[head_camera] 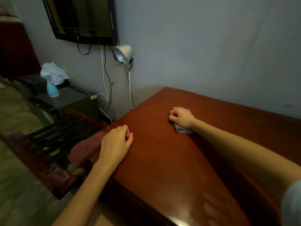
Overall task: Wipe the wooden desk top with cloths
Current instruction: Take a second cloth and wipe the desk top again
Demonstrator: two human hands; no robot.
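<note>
Wiping step in hand. Right hand (181,117) curled over small crumpled grey-mauve cloth (180,130), pressing it on far part of glossy red-brown wooden desk top (162,160). Left hand (115,141) curled at left edge against folded maroon cloth (86,147); hold undeterminable. Next, by judgement: firm strokes toward near edge.

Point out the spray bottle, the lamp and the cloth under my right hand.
spray bottle (52,90): head view, on its blue body.
lamp (126,51): head view, on its white shade.
grey cloth (181,130): head view, on the corner showing beside the right hand (181,117) wrist.
</note>
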